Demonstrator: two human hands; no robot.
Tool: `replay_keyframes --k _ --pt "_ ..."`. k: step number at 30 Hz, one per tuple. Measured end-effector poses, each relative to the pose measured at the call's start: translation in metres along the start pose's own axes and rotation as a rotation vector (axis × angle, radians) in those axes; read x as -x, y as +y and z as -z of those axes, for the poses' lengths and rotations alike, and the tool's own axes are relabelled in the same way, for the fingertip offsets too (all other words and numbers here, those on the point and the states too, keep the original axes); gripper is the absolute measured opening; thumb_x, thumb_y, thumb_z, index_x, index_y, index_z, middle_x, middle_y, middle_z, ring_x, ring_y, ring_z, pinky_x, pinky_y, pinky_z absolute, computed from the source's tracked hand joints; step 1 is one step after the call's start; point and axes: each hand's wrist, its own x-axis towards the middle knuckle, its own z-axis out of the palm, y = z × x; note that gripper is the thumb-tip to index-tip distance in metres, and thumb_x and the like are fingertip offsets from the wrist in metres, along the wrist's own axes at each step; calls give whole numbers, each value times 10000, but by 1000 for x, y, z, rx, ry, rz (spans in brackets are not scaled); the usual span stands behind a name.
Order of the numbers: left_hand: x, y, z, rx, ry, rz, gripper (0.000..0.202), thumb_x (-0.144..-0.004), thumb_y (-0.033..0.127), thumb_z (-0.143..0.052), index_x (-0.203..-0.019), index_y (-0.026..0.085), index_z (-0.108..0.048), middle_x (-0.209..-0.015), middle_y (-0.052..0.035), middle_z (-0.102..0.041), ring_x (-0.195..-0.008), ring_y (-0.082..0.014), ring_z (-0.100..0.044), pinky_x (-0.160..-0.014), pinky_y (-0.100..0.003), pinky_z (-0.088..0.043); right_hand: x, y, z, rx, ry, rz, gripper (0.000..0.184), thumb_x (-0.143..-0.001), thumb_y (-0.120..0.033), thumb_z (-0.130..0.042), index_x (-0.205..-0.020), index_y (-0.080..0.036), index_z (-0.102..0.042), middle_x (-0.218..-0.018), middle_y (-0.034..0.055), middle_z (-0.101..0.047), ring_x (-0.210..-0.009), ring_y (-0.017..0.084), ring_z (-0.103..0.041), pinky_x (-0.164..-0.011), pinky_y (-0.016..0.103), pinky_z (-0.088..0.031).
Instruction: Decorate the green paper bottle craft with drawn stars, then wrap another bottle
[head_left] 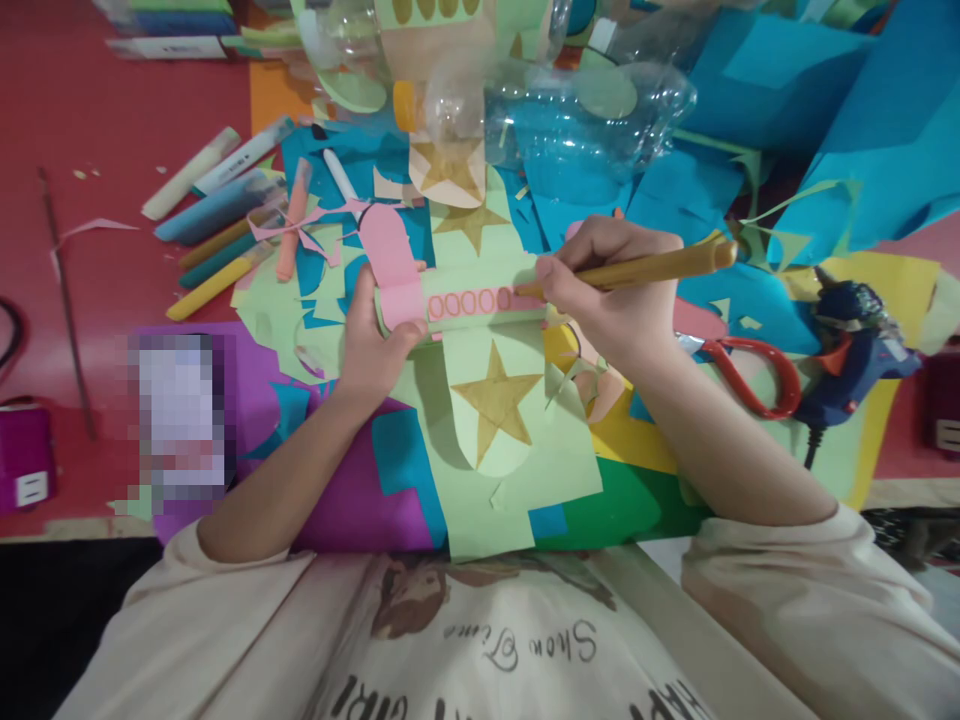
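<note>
In my right hand is a yellow-brown marker, its tip at the right end of a pink paper strip. Several small ovals are drawn in a row along that strip, which lies across a rolled pale green paper piece. My left hand grips the roll's left end, thumb on a pink rounded paper tab. Below the roll, a pale green flap bears a gold star. Above it, another green flap carries a second star, partly covered by a peach flap.
Plastic bottles lie at the back over blue paper. Several markers are at the left. Red-handled scissors and a blue glue gun rest at the right. Paper scraps are scattered around. A blurred-out rectangular object lies at the left.
</note>
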Motion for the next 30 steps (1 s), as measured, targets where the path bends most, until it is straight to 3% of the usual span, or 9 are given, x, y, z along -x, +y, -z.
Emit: replay_keyframes --k 8,12,19,24,30 --pt "0 3 0 -16 34 -8 444 -678 197 -614 -1116 266 -605 -1106 -26 -691 -1021 -250 -647 -871 -393 -568 0 -5 4 -24 -93 21 361 -730 -250 -705 -473 -226 -454 -454 -40 -448 -441 89 -404 -418 280 -307" --pt "0 1 0 -13 48 5 433 -674 217 -620 -1105 261 -613 -1093 -26 -694 -1054 -258 -631 -891 -400 -556 -1 -4 6 -3 -106 -3 353 -733 -233 -692 -486 -231 -439 -461 -46 -431 -460 97 -413 -439 275 -348" --pt "-1 1 1 -20 25 -26 397 -711 241 -633 -1106 271 -596 -1103 -31 -685 -1075 -265 -631 -932 -404 -538 -2 -2 4 -3 -36 42 351 -752 -207 -615 -480 -232 -395 -457 -43 -430 -449 94 -379 -446 287 -317" --pt "-1 3 0 -1 14 -24 397 -696 230 -608 -1092 263 -595 -1113 -21 -693 -1033 -244 -646 -885 -378 -557 -1 -1 2 -17 17 28 407 -781 -247 -641 -496 -237 -350 -451 -53 -428 -441 88 -371 -441 281 -286" --pt "0 4 0 6 23 -24 438 -666 209 -603 -1099 269 -591 -1121 -22 -688 -1007 -244 -645 -850 -381 -566 -1 -1 2 -168 56 33 300 -761 -180 -625 -539 -240 -432 -431 -74 -492 -379 81 -438 -409 261 -319"
